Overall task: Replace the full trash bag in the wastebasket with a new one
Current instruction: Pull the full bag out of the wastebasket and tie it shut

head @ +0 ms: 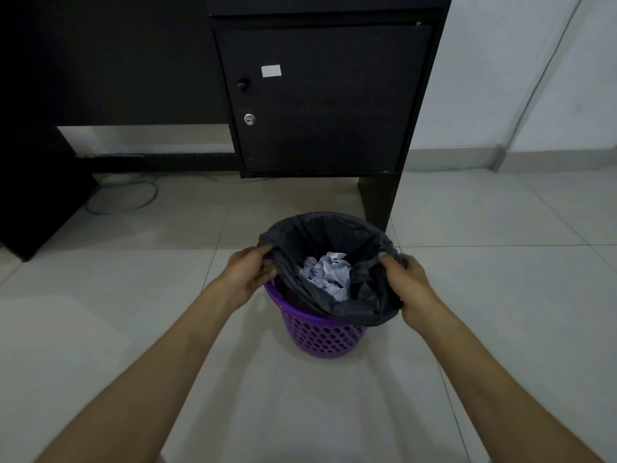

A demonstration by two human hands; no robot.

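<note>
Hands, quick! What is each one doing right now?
The left hand grips the bag at its left rim.
The right hand grips the bag at its right rim.

The scene is covered by a single wide-angle camera worn on the head, directed forward and steeply down over a tiled floor [133,295]. The purple wastebasket [320,335] is framed just below centre and at close range. Both forearms are seen entering from the bottom corners, and the left hand [250,274] and right hand [410,285] are caught gripping the trash bag [317,238] at the rim. A black desk cabinet [327,95] is faced in the upper half, its side edges shown leaning by the lens.
</note>
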